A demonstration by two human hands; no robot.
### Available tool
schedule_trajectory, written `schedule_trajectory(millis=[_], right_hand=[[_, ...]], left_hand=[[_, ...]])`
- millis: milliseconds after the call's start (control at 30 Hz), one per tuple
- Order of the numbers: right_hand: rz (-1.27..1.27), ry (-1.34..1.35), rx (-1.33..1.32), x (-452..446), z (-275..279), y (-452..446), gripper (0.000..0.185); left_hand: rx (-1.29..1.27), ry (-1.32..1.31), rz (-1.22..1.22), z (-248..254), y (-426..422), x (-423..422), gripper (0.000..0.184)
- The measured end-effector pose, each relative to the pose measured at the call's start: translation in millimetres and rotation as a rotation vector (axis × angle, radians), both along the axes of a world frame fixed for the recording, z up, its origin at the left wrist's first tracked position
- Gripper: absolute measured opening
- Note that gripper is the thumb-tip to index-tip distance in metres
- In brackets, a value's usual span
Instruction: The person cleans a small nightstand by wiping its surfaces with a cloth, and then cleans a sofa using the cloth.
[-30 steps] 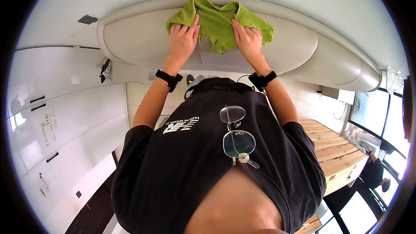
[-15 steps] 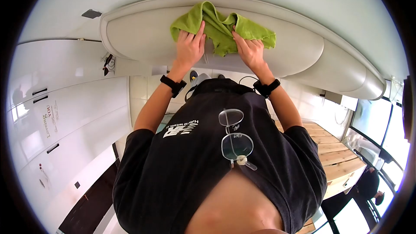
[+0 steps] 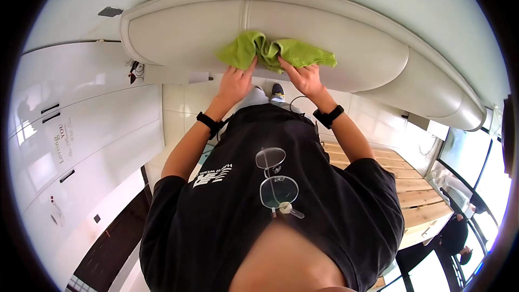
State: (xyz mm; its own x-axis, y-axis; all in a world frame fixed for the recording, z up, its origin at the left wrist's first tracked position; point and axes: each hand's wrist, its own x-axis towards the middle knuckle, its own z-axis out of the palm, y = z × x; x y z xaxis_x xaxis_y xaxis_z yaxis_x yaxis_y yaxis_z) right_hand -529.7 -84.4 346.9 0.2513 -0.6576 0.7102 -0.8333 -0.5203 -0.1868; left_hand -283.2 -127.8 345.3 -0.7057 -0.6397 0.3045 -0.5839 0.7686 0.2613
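Observation:
A green cloth (image 3: 304,53) lies bunched against the front of a cream padded backrest (image 3: 189,30). My left hand (image 3: 238,82) grips its lower left part, fingertips partly hidden under the folds. On the right, my right hand (image 3: 304,77) pinches the lower edge of the same cloth. Both hands are a short way apart, with the cloth gathered between them. A black band (image 3: 328,117) circles each wrist.
White glossy cabinets (image 3: 102,103) with black handles stand at the left. A slatted wooden bench (image 3: 416,192) is at the right, near windows. Another person in dark clothes (image 3: 453,233) is beyond it. Glasses (image 3: 279,192) hang from my shirt collar.
Both hands have drawn the green cloth down the backrest, towards my body. It is now more bunched, and a vertical seam shows above it. A shoe below has come more into view.

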Motion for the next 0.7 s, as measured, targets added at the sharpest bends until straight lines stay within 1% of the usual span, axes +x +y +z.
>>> schedule_trajectory(millis=[33, 67, 100, 133, 167, 200, 233, 300, 333, 367, 400, 433, 467, 500, 567, 600, 667, 700], right_hand=[[-0.003, -0.005, -0.002, -1.6, -8.3, 6.3, 0.039], [0.02, 0.041, 0.049, -3.4, -17.5, 13.9, 0.045], [0.041, 0.089, 0.101, -4.8, -26.1, 22.7, 0.05], [0.032, 0.09, 0.096, -5.8, -33.5, 32.0, 0.05], [0.048, 0.128, 0.216, -6.6, -38.2, 45.5, 0.052], [0.065, 0.169, 0.333, -7.1, -44.7, 51.4, 0.053], [0.058, 0.176, 0.326, -6.8, -48.9, 54.3, 0.053], [0.125, 0.124, 0.262, -8.4, -57.2, 61.3, 0.054], [0.117, 0.15, 0.337, -9.6, -50.4, 66.2, 0.052], [0.115, 0.166, 0.329, -11.8, -42.8, 69.9, 0.052], [0.05, 0.132, 0.294, -14.3, -34.1, 73.3, 0.05], [-0.016, 0.094, 0.259, -15.1, -17.2, 70.4, 0.049], [-0.054, 0.058, 0.062, -19.0, 6.5, 57.7, 0.044], [-0.054, 0.066, 0.055, -22.7, 25.4, 48.8, 0.044], [-0.193, -0.003, -0.084, -32.0, 55.3, 35.1, 0.033], [-0.188, 0.003, -0.093, -38.9, 66.5, 26.6, 0.033], [-0.319, -0.034, -0.091, -52.2, 80.5, 9.4, 0.027], [-0.315, -0.032, -0.098, -55.6, 81.8, 0.5, 0.027]], left_hand=[[0.063, -0.066, -0.03, -10.6, 6.4, 4.9, 0.06], [0.059, -0.069, -0.036, -21.2, 10.9, 10.7, 0.06], [0.078, -0.169, -0.088, -31.2, 15.1, 16.9, 0.062], [0.093, -0.268, -0.14, -39.6, 17.5, 21.6, 0.064], [0.086, -0.266, -0.148, -42.2, 23.6, 23.9, 0.064], [0.121, -0.328, -0.188, -46.4, 25.8, 25.9, 0.065], [0.156, -0.389, -0.226, -48.8, 28.4, 27.2, 0.066], [0.171, -0.38, -0.234, -54.8, 34.3, 31.1, 0.067], [0.25, -0.355, -0.22, -51.0, 36.7, 30.3, 0.067], [0.325, -0.327, -0.207, -47.3, 37.2, 27.0, 0.066], [0.312, -0.312, -0.207, -42.2, 38.9, 23.9, 0.066], [0.259, -0.154, -0.211, -27.8, 39.6, 20.0, 0.065], [0.207, 0.003, -0.215, -12.4, 37.2, 15.5, 0.064], [0.199, 0.011, -0.216, 4.7, 32.9, 11.1, 0.064], [0.19, 0.281, -0.125, 43.1, 25.5, -0.4, 0.059], [0.181, 0.288, -0.122, 56.1, 17.0, -6.6, 0.059], [0.027, 0.373, -0.078, 75.9, -10.7, -19.6, 0.055], [-0.063, 0.379, -0.044, 85.9, -27.1, -27.2, 0.053]])
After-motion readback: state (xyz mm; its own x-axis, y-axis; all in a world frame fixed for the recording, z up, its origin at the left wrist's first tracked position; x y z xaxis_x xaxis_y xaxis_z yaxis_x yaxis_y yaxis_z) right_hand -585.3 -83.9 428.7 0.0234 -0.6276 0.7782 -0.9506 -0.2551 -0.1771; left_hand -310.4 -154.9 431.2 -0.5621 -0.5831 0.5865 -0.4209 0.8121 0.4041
